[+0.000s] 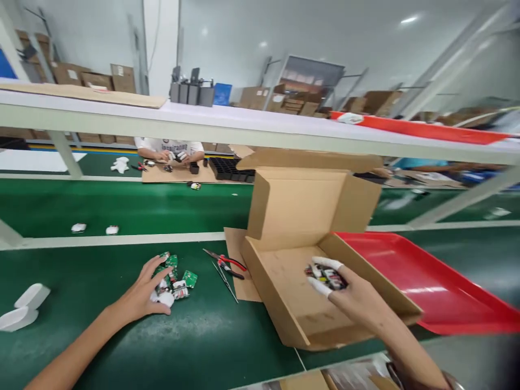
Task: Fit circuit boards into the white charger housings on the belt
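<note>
My left hand (140, 290) rests on the green work surface with its fingers spread around the left side of a small pile of circuit boards (181, 290). Some boards show bare green faces, others carry white parts. Inside an open cardboard box (276, 287), my right hand (353, 290) grips a cluster of small electronic assemblies (327, 276), with white covers on the thumb and fingertips. Its palm side is hidden. Between the pile and the box lie red-and-black pliers (227, 264) and metal tweezers (225, 281).
A red tray (406, 271) adjoins the box on the right. Two white plastic pieces (26, 306) sit at far left. On the green belt (162, 208) are two white-topped units (95, 228). Across it, a person (173, 151) handles parts beneath a white shelf (244, 122).
</note>
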Demonstrator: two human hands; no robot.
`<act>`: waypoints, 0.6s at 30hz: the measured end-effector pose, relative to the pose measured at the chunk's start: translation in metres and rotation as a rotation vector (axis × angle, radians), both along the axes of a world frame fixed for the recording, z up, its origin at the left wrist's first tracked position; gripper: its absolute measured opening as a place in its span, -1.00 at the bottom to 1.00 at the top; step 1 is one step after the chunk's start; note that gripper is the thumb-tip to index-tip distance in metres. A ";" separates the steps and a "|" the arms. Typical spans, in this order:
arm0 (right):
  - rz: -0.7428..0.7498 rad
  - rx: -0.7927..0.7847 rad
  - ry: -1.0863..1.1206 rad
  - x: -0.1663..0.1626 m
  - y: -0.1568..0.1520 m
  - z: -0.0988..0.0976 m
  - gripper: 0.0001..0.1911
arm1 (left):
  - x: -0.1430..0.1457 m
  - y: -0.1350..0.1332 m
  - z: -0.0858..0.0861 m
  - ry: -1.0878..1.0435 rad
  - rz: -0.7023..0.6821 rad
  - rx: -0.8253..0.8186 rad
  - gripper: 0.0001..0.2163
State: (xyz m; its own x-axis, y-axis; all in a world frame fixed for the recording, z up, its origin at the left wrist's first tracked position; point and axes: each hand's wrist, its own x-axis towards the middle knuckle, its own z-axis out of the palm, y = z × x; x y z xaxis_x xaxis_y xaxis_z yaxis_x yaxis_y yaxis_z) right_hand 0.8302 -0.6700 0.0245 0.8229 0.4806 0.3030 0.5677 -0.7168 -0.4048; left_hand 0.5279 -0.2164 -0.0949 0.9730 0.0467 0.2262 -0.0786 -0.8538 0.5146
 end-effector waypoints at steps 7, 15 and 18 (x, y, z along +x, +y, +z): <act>0.584 -0.006 0.290 -0.087 0.192 -0.037 -0.40 | -0.004 0.001 0.016 0.071 -0.032 -0.096 0.02; 0.654 0.017 0.335 -0.064 0.279 -0.063 -0.61 | -0.068 0.083 0.054 -0.021 0.232 -0.011 -0.44; 0.543 0.080 0.318 -0.049 0.276 -0.065 -0.59 | -0.070 0.153 0.061 -0.005 0.310 0.122 -0.42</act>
State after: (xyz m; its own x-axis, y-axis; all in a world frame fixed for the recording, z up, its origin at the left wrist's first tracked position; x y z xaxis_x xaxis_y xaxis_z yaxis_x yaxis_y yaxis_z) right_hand 0.7810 -0.3937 -0.0404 0.5235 0.8411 0.1359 0.6851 -0.3207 -0.6541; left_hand 0.4577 -0.0635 -0.0341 0.9157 0.3124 0.2527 0.1923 -0.8929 0.4071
